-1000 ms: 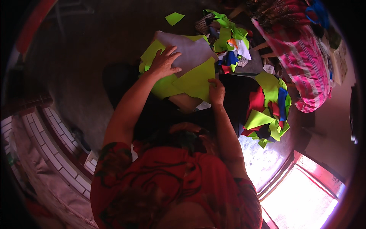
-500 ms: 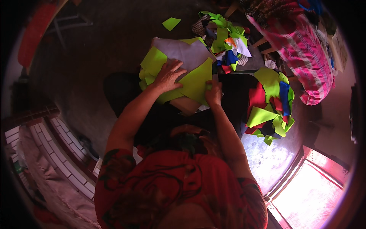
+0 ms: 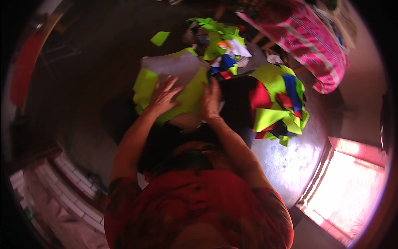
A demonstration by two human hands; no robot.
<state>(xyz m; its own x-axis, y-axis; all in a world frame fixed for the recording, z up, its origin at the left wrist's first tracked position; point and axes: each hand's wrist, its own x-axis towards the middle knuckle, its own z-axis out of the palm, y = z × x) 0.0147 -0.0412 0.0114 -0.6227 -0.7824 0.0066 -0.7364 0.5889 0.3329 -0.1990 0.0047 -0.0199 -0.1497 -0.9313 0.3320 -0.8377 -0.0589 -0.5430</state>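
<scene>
We've got both hands flat on a lime-green fabric sheet [image 3: 188, 97] lying on the floor in front of us. Left hand [image 3: 163, 94] rests w/ fingers spread on it, palm down, not pinching anything. Right hand [image 3: 210, 99] presses on the sheet's right edge, fingers together & pointing away from us; can't tell if it nips the cloth.

A pale grey piece [image 3: 174, 66] lies on top of the sheet's far part, just past our left fingertips. The sheet's long axis runs roughly left-near to right-far; its far corner points toward the scrap pile [image 3: 219, 43] of green, blue, white & orange bits.

Room: dark bare floor [image 3: 91, 83] opens to the left & far-left, w/ one small green offcut [image 3: 159, 38] lying apart there. Right side is crowded: a second heap [image 3: 277, 101] of green, red & blue pieces near our right hand. A pink striped cloth [image 3: 306, 37] lies beyond that heap.
</scene>
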